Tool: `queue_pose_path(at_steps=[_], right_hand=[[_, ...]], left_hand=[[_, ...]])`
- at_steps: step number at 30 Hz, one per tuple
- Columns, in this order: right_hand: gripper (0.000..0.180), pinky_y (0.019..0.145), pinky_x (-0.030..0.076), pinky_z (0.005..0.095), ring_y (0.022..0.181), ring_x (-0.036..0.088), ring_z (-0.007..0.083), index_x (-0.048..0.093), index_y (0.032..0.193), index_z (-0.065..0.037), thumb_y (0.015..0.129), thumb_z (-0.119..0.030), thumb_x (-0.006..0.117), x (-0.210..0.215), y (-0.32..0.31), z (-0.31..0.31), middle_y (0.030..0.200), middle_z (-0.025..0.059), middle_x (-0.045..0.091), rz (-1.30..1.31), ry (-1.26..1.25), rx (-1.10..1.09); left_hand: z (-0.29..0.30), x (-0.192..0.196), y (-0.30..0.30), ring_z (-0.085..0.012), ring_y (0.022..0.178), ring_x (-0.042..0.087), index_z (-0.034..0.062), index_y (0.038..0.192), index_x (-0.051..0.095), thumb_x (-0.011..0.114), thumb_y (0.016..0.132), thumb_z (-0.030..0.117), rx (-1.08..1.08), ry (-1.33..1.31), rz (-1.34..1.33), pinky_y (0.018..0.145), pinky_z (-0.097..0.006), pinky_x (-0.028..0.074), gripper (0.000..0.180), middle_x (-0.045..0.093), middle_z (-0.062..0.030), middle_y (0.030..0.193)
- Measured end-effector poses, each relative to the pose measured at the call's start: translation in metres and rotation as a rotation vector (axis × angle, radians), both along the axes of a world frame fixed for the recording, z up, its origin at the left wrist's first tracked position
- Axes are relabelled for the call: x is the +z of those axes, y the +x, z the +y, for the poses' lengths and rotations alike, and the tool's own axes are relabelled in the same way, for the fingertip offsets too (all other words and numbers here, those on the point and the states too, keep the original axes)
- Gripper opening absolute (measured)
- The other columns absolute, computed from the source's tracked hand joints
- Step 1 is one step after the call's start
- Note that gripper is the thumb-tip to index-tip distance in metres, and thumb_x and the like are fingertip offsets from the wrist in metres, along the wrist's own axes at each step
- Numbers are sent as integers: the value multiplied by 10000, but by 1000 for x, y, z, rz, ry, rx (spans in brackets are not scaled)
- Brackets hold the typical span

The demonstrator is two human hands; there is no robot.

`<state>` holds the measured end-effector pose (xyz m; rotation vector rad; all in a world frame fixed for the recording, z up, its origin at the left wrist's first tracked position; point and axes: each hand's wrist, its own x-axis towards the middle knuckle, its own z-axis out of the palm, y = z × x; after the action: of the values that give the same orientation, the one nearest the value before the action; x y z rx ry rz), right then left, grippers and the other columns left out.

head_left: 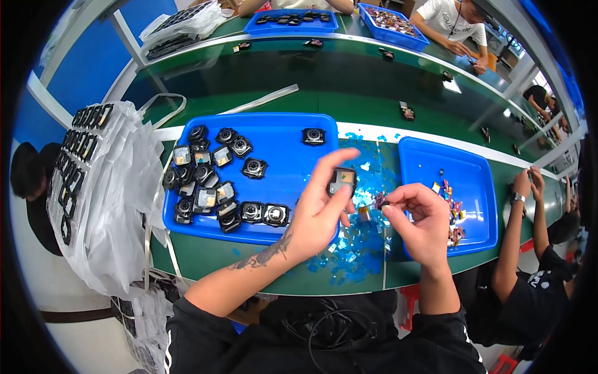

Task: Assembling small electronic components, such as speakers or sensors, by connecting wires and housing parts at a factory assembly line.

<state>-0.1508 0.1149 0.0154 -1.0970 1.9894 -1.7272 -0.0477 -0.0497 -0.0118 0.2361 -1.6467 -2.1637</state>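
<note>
A small square black module (pixel 342 179) with a pale face is held up above the green bench (pixel 349 81), pinched between thumb and fingers of the left hand (pixel 319 212), its face turned upward, seemingly so that it can be worked on. Just beside it, a tiny dark part with a coloured tab (pixel 380 201) is gripped between the fingertips of the right hand (pixel 420 218); the two pieces are close but not touching. Beneath the hands a scatter of blue film scraps (pixel 355 249) is spread over the bench. To the left a blue tray (pixel 286 134) is filled along its left half with similar modules, its right half being left bare. To the right a second blue tray (pixel 473 168) holds small coloured parts near its middle. A co-worker's forearms (pixel 520 218) are close at the right edge.
</note>
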Motion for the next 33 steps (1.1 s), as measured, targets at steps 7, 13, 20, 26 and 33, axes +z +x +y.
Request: queue_pose_path(at_steps=[7, 13, 20, 26, 33], right_hand=[[121, 731, 486, 216, 788, 600, 82, 640, 953, 26, 841, 19, 686, 2, 8, -4, 886, 49, 659, -173, -64, 41], [65, 710, 461, 211, 781, 569, 65, 628, 928, 19, 886, -27, 646, 4, 1, 2, 850, 23, 625, -252, -28, 153], [145, 599, 372, 192, 687, 464, 22, 609, 910, -10, 936, -152, 624, -4, -25, 2, 787, -41, 556, -542, 141, 307], [204, 600, 475, 272, 700, 604, 130, 646, 1018, -15, 820, -29, 694, -6, -7, -2, 859, 65, 653, 336, 378, -7], [148, 656, 494, 255, 760, 626, 145, 705, 948, -7, 802, 16, 700, -16, 1, -9, 921, 93, 677, 185, -22, 4]], left_hand=[[2, 7, 9, -168, 810, 596, 101, 911, 728, 766, 782, 155, -10, -525, -127, 635, -289, 485, 144, 543, -119, 1101], [2, 7, 10, -180, 803, 613, 95, 884, 730, 762, 780, 124, 6, -596, -15, 653, -304, 503, 114, 565, -116, 1024], [5, 6, 6, -255, 845, 644, 88, 891, 727, 764, 784, 119, 22, -869, 138, 702, -350, 528, 117, 568, -128, 997], [8, -5, 5, -72, 774, 594, 3, 951, 713, 724, 836, 69, -27, -330, -93, 634, -188, 484, 133, 553, -66, 1017], [13, -8, 4, -69, 841, 587, -8, 1032, 699, 663, 881, 31, -21, -219, -101, 684, -187, 491, 159, 536, -55, 1018]])
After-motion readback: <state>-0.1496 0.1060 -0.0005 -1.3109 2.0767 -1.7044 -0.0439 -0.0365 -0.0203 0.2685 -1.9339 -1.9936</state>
